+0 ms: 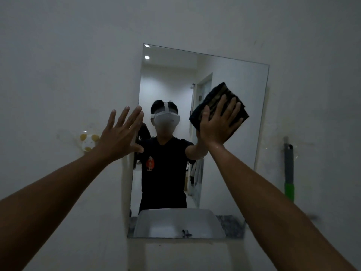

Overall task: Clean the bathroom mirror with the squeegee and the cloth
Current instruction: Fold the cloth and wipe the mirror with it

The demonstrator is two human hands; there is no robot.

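Observation:
A frameless rectangular mirror (224, 173) hangs on the white wall ahead of me. My right hand (219, 122) lies flat on a folded dark cloth (213, 98) and presses it against the glass in the mirror's upper right part. My left hand (120, 133) is raised with fingers spread at the mirror's left edge, the palm toward the wall, holding nothing. The squeegee (288, 171), grey with a green handle, hangs on the wall to the right of the mirror, apart from both hands.
A small white and yellow holder (88, 142) is stuck on the wall left of the mirror. The mirror reflects a person in a dark shirt with a headset, a white basin and a doorway behind.

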